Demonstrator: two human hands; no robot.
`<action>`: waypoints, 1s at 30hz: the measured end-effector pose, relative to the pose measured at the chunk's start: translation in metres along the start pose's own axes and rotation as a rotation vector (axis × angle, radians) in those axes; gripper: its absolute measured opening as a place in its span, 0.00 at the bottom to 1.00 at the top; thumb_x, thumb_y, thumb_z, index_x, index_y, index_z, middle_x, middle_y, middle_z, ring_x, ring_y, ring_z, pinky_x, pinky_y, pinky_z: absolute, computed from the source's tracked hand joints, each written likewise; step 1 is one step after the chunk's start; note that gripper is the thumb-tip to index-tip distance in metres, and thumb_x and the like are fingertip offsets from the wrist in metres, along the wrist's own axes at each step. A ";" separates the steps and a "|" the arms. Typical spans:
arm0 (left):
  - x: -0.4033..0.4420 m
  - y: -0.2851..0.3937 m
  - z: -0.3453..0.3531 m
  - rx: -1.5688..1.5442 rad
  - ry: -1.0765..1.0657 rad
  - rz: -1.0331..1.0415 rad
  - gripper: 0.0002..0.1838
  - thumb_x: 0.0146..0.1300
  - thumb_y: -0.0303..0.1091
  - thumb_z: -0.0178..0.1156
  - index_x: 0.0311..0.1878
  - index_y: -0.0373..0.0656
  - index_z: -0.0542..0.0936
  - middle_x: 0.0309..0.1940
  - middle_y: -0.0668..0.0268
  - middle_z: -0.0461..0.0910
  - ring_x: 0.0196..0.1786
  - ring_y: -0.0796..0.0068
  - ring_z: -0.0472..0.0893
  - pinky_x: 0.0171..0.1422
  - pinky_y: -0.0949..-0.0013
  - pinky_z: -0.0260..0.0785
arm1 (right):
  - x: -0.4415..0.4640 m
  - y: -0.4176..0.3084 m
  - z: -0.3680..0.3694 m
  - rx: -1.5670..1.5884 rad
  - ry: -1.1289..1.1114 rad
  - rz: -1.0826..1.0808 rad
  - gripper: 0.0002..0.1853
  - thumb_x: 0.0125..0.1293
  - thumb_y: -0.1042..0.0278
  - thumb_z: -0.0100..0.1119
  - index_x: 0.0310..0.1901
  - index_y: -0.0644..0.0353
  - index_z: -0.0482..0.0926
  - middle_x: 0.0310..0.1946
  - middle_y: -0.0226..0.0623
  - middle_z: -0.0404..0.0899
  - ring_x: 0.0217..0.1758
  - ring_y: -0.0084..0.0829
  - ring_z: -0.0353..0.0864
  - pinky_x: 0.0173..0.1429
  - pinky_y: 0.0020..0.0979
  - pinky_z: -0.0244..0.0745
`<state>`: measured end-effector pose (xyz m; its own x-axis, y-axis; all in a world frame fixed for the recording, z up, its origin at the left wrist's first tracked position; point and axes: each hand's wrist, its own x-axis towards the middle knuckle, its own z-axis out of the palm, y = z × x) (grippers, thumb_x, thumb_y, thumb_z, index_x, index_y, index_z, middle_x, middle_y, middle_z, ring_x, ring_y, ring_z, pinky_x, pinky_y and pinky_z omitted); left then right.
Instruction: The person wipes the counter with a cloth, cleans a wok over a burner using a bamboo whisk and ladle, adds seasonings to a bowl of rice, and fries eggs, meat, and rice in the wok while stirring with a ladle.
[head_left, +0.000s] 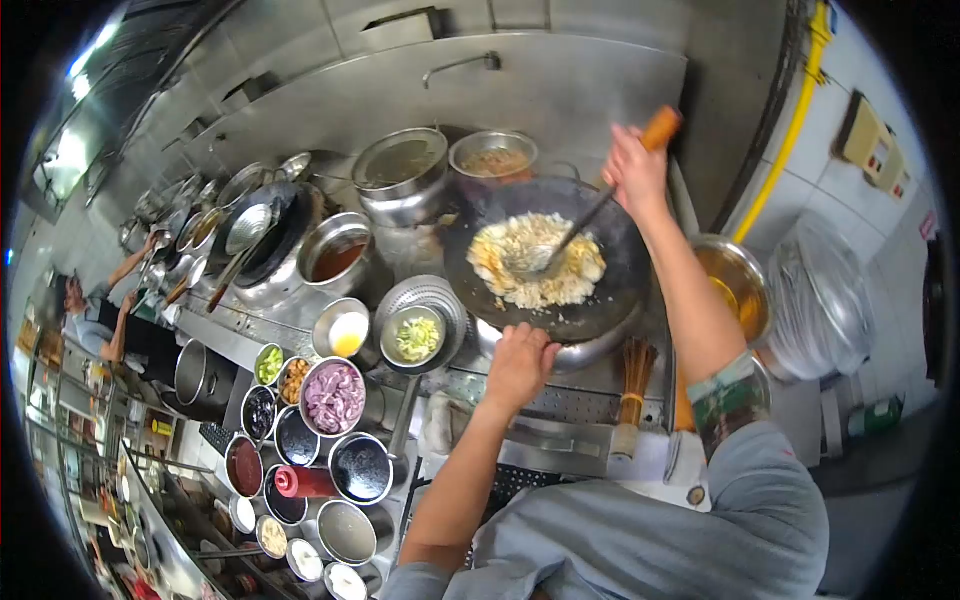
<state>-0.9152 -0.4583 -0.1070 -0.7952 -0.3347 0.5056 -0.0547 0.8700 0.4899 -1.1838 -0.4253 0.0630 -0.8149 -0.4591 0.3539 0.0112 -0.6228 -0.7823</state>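
Note:
My right hand [636, 172] is closed around the long handle of a ladle [583, 220], which has a wooden grip at its top end. The ladle's bowl rests in a heap of rice mixed with yellow egg [560, 285]. That food lies in a dark wok [625, 255] on the stove. At the wok's near edge, my left hand [520, 367] grips the rim, its fingertips partly hidden. Close to the left hand, a bowl of chopped green vegetable [417, 338] sits on a perforated strainer [450, 300].
Several containers stand at left, including sliced purple onion [334, 397] and a red squeeze bottle [305, 484]. A bamboo brush [634, 395] stands right of the left hand. Behind are a lidded pot [400, 165] and a tap [465, 68]. Another person [105, 325] works at far left.

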 end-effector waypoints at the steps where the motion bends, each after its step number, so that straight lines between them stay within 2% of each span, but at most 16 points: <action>1: -0.007 0.002 -0.003 -0.013 -0.002 0.002 0.08 0.62 0.34 0.64 0.33 0.41 0.78 0.35 0.54 0.74 0.42 0.50 0.73 0.45 0.51 0.66 | 0.015 -0.008 0.006 -0.031 0.010 0.037 0.16 0.69 0.66 0.61 0.27 0.51 0.63 0.13 0.20 0.55 0.11 0.20 0.54 0.17 0.29 0.52; 3: -0.032 0.025 -0.021 -0.035 -0.043 -0.006 0.07 0.62 0.33 0.64 0.34 0.41 0.78 0.35 0.55 0.74 0.41 0.50 0.73 0.44 0.51 0.65 | 0.031 -0.047 0.015 -0.102 0.051 0.102 0.18 0.67 0.64 0.61 0.23 0.49 0.63 0.11 0.21 0.56 0.11 0.20 0.55 0.18 0.29 0.54; 6: -0.008 0.061 -0.059 -0.032 0.025 0.023 0.07 0.61 0.31 0.65 0.35 0.40 0.77 0.34 0.55 0.74 0.39 0.51 0.72 0.43 0.54 0.63 | 0.019 -0.092 0.025 -0.137 0.002 0.096 0.17 0.67 0.65 0.61 0.23 0.51 0.65 0.11 0.21 0.56 0.11 0.19 0.55 0.18 0.30 0.54; 9: -0.005 0.059 -0.042 -0.074 0.106 -0.017 0.07 0.61 0.30 0.65 0.34 0.40 0.77 0.32 0.56 0.74 0.38 0.50 0.72 0.43 0.54 0.63 | -0.011 -0.071 0.043 -0.246 0.076 0.009 0.16 0.66 0.66 0.62 0.25 0.52 0.66 0.12 0.21 0.57 0.11 0.19 0.56 0.17 0.30 0.55; 11: -0.035 0.038 -0.017 0.015 0.029 -0.074 0.07 0.60 0.31 0.65 0.34 0.40 0.78 0.31 0.55 0.74 0.39 0.49 0.73 0.43 0.52 0.64 | -0.027 -0.052 0.053 -0.331 0.163 -0.108 0.16 0.66 0.68 0.63 0.26 0.51 0.65 0.13 0.21 0.57 0.12 0.19 0.55 0.18 0.29 0.55; 14: -0.104 0.028 -0.024 0.017 -0.092 -0.061 0.08 0.60 0.34 0.66 0.34 0.42 0.78 0.33 0.55 0.74 0.40 0.49 0.73 0.44 0.51 0.65 | -0.037 -0.083 0.034 -0.165 0.078 -0.142 0.15 0.67 0.67 0.62 0.25 0.53 0.66 0.12 0.21 0.59 0.10 0.19 0.57 0.15 0.29 0.57; 15: -0.114 0.038 -0.038 -0.116 -0.030 0.001 0.09 0.59 0.34 0.67 0.33 0.42 0.77 0.32 0.55 0.73 0.39 0.49 0.73 0.43 0.50 0.65 | -0.038 -0.091 0.025 -0.139 0.048 -0.123 0.16 0.67 0.67 0.62 0.25 0.52 0.65 0.12 0.21 0.58 0.10 0.19 0.57 0.15 0.28 0.57; 17: -0.086 0.065 -0.073 -0.073 -0.025 0.006 0.09 0.59 0.34 0.67 0.34 0.42 0.77 0.33 0.56 0.73 0.40 0.50 0.72 0.43 0.51 0.64 | -0.035 -0.090 0.023 -0.175 0.065 -0.095 0.18 0.66 0.66 0.62 0.23 0.50 0.64 0.12 0.20 0.58 0.10 0.18 0.57 0.16 0.28 0.56; 19: -0.034 0.062 -0.079 -0.100 0.085 0.012 0.08 0.60 0.33 0.66 0.35 0.42 0.76 0.35 0.57 0.72 0.41 0.51 0.71 0.44 0.52 0.63 | -0.033 -0.081 0.041 -0.238 0.119 -0.084 0.18 0.66 0.66 0.63 0.22 0.50 0.65 0.12 0.21 0.59 0.11 0.19 0.58 0.16 0.29 0.56; 20: -0.015 0.060 -0.074 -0.090 0.078 0.036 0.08 0.62 0.33 0.64 0.37 0.42 0.76 0.36 0.57 0.72 0.43 0.51 0.71 0.45 0.53 0.63 | -0.040 -0.075 0.058 -0.315 0.157 -0.080 0.18 0.65 0.67 0.63 0.22 0.50 0.65 0.12 0.22 0.61 0.12 0.19 0.60 0.16 0.30 0.57; 21: -0.007 0.055 -0.059 -0.046 0.097 0.013 0.09 0.62 0.34 0.64 0.36 0.42 0.75 0.36 0.57 0.72 0.43 0.51 0.72 0.45 0.53 0.64 | -0.041 -0.060 0.068 -0.346 0.190 -0.115 0.16 0.65 0.66 0.65 0.26 0.51 0.66 0.14 0.20 0.59 0.11 0.18 0.57 0.17 0.28 0.57; 23: -0.030 0.034 -0.023 0.017 0.047 -0.030 0.08 0.62 0.34 0.64 0.37 0.41 0.76 0.37 0.56 0.72 0.43 0.51 0.72 0.44 0.52 0.65 | -0.036 -0.026 0.066 -0.477 0.182 -0.149 0.16 0.65 0.66 0.65 0.25 0.51 0.66 0.13 0.21 0.60 0.11 0.19 0.57 0.16 0.28 0.57; 25: -0.066 0.016 -0.012 0.042 0.006 -0.018 0.07 0.61 0.33 0.63 0.36 0.41 0.76 0.36 0.56 0.73 0.43 0.50 0.73 0.44 0.51 0.66 | -0.051 -0.041 0.062 -0.355 0.051 -0.185 0.17 0.66 0.66 0.64 0.25 0.50 0.65 0.13 0.22 0.60 0.10 0.19 0.57 0.16 0.28 0.57; 27: -0.094 0.023 -0.033 -0.050 -0.015 0.010 0.07 0.62 0.33 0.62 0.35 0.41 0.76 0.36 0.56 0.73 0.43 0.49 0.73 0.44 0.50 0.65 | -0.050 -0.066 0.050 -0.262 -0.085 -0.175 0.19 0.67 0.64 0.64 0.24 0.49 0.63 0.12 0.22 0.58 0.10 0.19 0.56 0.16 0.28 0.57; 28: -0.090 0.036 -0.048 -0.092 0.051 0.057 0.08 0.62 0.34 0.63 0.34 0.41 0.76 0.35 0.55 0.73 0.43 0.49 0.73 0.45 0.51 0.66 | -0.041 -0.076 0.043 -0.233 -0.070 -0.151 0.19 0.67 0.63 0.64 0.24 0.50 0.63 0.12 0.22 0.58 0.10 0.19 0.57 0.16 0.28 0.57; 30: -0.064 0.038 -0.053 -0.061 0.030 -0.001 0.09 0.61 0.35 0.63 0.35 0.40 0.77 0.35 0.55 0.73 0.43 0.49 0.73 0.45 0.51 0.66 | -0.035 -0.087 0.037 -0.192 -0.041 -0.085 0.20 0.68 0.61 0.63 0.24 0.51 0.63 0.12 0.21 0.58 0.11 0.18 0.56 0.17 0.26 0.55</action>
<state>-0.8346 -0.4228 -0.0829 -0.7766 -0.3473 0.5257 -0.0180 0.8462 0.5325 -1.1351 -0.3789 0.1374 -0.7839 -0.4375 0.4406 -0.1709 -0.5301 -0.8305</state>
